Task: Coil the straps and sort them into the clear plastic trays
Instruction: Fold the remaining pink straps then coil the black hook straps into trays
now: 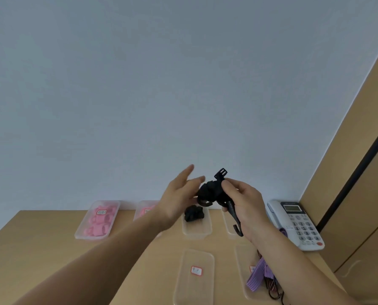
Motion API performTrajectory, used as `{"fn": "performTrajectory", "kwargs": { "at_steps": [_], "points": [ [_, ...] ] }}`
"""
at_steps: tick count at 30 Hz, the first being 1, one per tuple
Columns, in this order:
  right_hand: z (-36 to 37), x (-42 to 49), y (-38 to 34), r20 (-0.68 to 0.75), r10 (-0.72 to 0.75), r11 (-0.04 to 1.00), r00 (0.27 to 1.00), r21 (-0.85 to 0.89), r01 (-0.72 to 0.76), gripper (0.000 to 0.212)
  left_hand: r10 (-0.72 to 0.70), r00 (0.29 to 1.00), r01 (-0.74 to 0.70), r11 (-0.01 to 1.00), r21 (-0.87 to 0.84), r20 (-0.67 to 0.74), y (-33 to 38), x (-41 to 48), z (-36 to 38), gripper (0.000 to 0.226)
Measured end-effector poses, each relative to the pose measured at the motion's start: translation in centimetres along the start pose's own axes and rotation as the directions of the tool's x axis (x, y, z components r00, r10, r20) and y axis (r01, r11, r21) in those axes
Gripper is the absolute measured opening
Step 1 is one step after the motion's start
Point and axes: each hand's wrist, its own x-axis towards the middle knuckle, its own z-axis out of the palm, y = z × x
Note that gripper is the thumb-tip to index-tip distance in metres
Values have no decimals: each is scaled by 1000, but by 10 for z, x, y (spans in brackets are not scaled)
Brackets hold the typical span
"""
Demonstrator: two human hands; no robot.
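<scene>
Head view: black strap (212, 191), half bunched into a rough wad, is held up in the air above the far row of trays, with the bare wall (183, 84) behind it. Right hand (245, 203) has fingers and thumb curled round the wad. A flat slotted buckle (220, 173) sticks up out of the top, and the loose tail hangs below the palm and ends in a hook (238, 231). Left hand (179, 199) is spread, fingers straight, gripping nothing. It sits right at the wad's left side; can't tell if it touches. Plenty of open air around both hands. Below them is a tan wood-grain table (51, 249) with bare surface on the left. Far row, left to right: a clear tray (82, 234) packed with pink coils (100, 219), a second pink tray (144, 209) mostly hidden by the left arm, a tray (207, 230) with one coiled black strap (193, 213), and a clear tray (227, 225) partly behind the right hand. Near row: a thin, glossy tray (196, 289) with rounded corners and a red-bordered label (196, 270), and beside it a tray (240, 267) with purple striped straps (258, 276) spilling over its near edge. A white desk phone (296, 223) sits at the table's right edge, next to a wood cabinet (359, 172).
</scene>
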Motion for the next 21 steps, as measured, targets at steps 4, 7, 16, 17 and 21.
{"fn": "performTrajectory", "kwargs": {
  "at_steps": [4, 7, 16, 17, 21],
  "points": [
    [-1, -4, -4, 227, -99, 979, 969, -153, 136, 18, -235, 906, 182, 967, 177, 353, 15, -2, -4, 46],
    [-3, -3, -5, 255, -112, 975, 961, -158, 156, 24, -212, 908, 161, 973, 166, 363, 13, -2, 0, 48],
    [-15, 3, -18, 352, 19, 836, 936, -519, 179, 24, -110, 984, 110, 994, 3, 139, 14, 9, -10, 30],
    [-14, 3, -18, 367, 17, 807, 930, -555, 204, 16, -111, 983, 112, 994, 7, 149, 13, 9, -11, 30],
    [-8, 7, -17, 284, -142, 719, 948, -629, 296, 15, -88, 990, 96, 993, -67, 110, 7, 8, -12, 37]
  ]
}}
